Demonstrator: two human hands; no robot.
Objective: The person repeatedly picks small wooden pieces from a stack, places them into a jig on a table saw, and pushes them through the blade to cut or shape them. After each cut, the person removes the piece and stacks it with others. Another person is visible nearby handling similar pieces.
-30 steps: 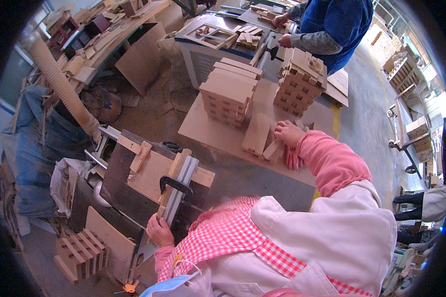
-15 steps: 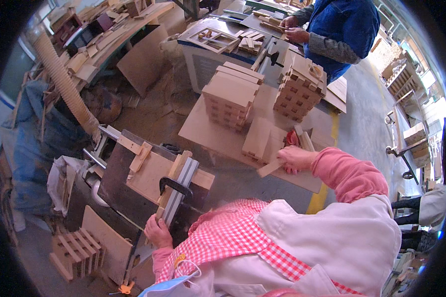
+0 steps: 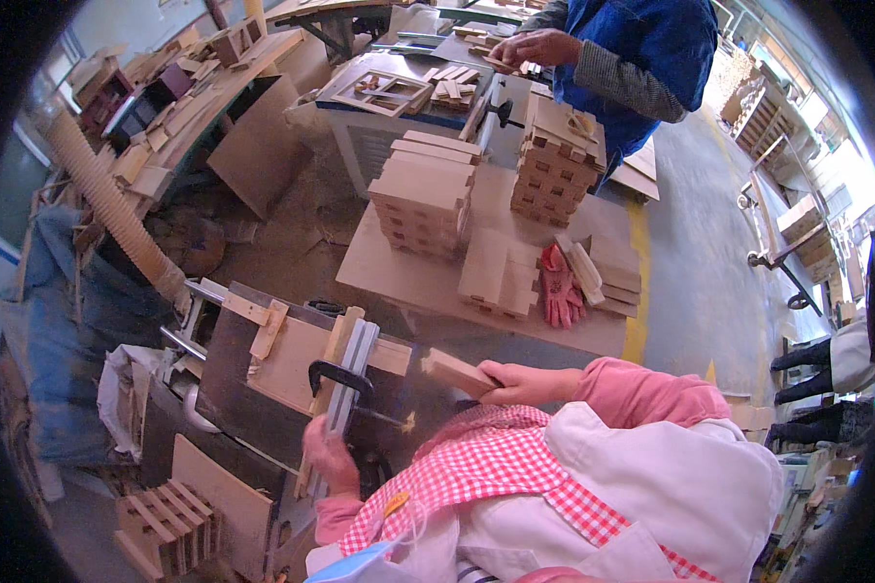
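In my right hand (image 3: 515, 384) is a short wooden board (image 3: 457, 371), gripped at one end between thumb and fingers. It is held in front of my apron, to the right of the saw table (image 3: 248, 360). My left hand (image 3: 331, 457) is at the near end of a metal rail (image 3: 352, 374) and the wooden strip (image 3: 336, 355) beside it; its fingers are blurred, so their grip is unclear. A black clamp (image 3: 338, 377) crosses the rail. Wooden stops (image 3: 269, 328) and a light panel (image 3: 300, 350) lie on the dark tabletop.
Notched wooden pieces stand in stacks (image 3: 423, 194) on a board-topped table (image 3: 389, 257), beside a red glove (image 3: 561, 291). A person in blue (image 3: 632, 58) handles wood beyond. Slotted wood (image 3: 170, 525) lies lower left, near a ribbed hose (image 3: 117, 199). A trolley (image 3: 773, 214) stands right.
My right hand has moved from the low pile on the table back toward my body, bringing a wooden board. The red glove now shows fully. My left hand has shifted slightly along the rail.
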